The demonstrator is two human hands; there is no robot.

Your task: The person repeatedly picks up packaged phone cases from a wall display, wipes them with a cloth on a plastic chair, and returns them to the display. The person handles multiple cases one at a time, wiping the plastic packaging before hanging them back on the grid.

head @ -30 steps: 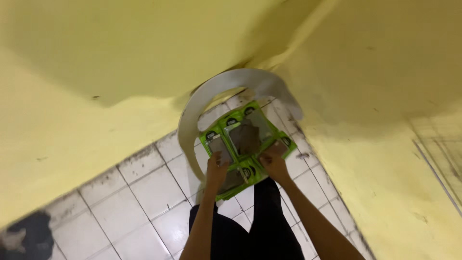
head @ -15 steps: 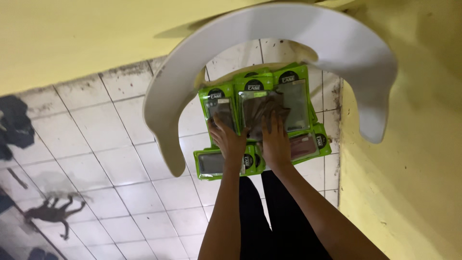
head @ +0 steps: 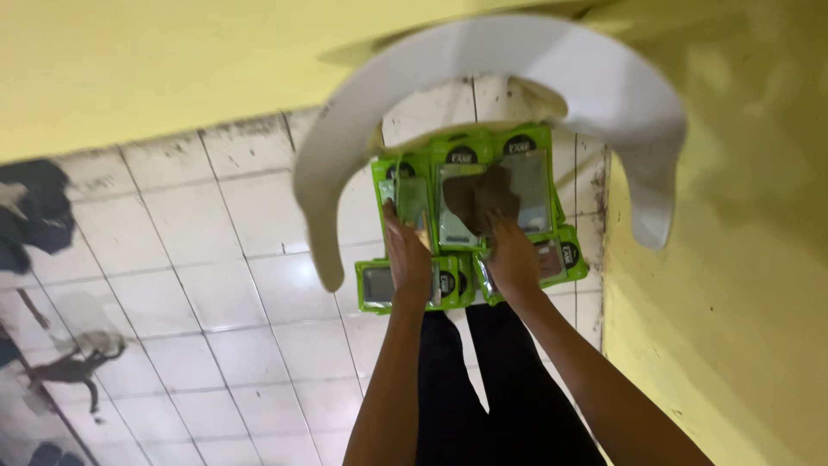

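Several green packets with clear windows point(head: 526, 177) lie side by side on the white tiled floor point(head: 216, 259). My left hand point(head: 407, 252) rests flat on the left packets, fingers stretched over a packet's edge point(head: 390, 185). My right hand point(head: 511, 259) lies on the middle packet point(head: 457, 220), its fingertips at the clear window. Neither hand visibly lifts a packet. More green packets point(head: 379, 285) lie in a lower row, partly hidden under my hands.
A white curved plastic piece point(head: 595, 78) arches over the packets, close to the camera and blurred. A yellow wall point(head: 733, 259) runs along the right and another point(head: 129, 69) across the top. Dark clothes point(head: 34, 207) lie at far left. My black trousers point(head: 483, 397) show between my arms.
The view has shifted slightly, so the packets and the white curved piece sit further right. Both hands stay on the packets, the left one reaching a little higher.
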